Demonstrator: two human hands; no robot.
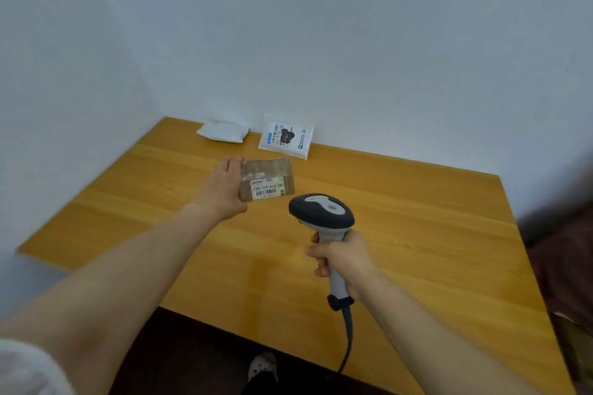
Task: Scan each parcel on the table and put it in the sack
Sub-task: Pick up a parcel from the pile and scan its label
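A small brown cardboard parcel (269,178) with a white barcode label facing up sits mid-table. My left hand (224,187) grips its left end, fingers curled over the far edge. My right hand (341,261) holds a grey and black handheld barcode scanner (322,213) by its handle, its head just right of and nearer than the parcel, pointing toward the label. Two more parcels lie at the back by the wall: a plain white padded bag (223,131) and a white bag with a printed label (287,136). No sack is in view.
The wooden table (417,234) stands in a corner of white walls. The scanner's cable (348,340) hangs over the table's near edge. A dark brown blurred mass (564,266) lies off the table's right side. A shoe (261,367) shows on the dark floor below.
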